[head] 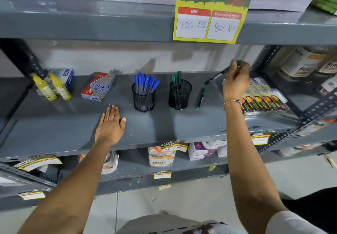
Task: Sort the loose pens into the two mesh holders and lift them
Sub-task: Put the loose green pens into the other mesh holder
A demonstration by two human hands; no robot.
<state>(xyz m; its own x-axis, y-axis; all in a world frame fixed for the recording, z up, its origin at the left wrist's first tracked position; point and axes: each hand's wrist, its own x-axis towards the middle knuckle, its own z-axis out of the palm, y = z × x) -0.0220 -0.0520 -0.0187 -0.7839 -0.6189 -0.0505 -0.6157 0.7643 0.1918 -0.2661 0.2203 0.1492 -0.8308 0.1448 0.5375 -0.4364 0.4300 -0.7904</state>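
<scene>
Two black mesh holders stand mid-shelf. The left holder (143, 97) is packed with several blue-capped pens (145, 82). The right holder (179, 95) has a few green-capped pens (176, 78). One loose green pen (201, 97) lies on the shelf just right of that holder. My right hand (236, 81) is raised above the shelf at the right, shut on another green pen (217, 76) that slants down to the left. My left hand (110, 124) rests flat and open on the shelf, in front and left of the blue-pen holder.
The grey metal shelf (164, 124) carries yellow glue bottles (51, 87) and a red and grey box (98, 87) at the left, and colourful packets (262, 98) at the right. A price sign (211, 13) hangs from the shelf above. Lower shelves hold more goods.
</scene>
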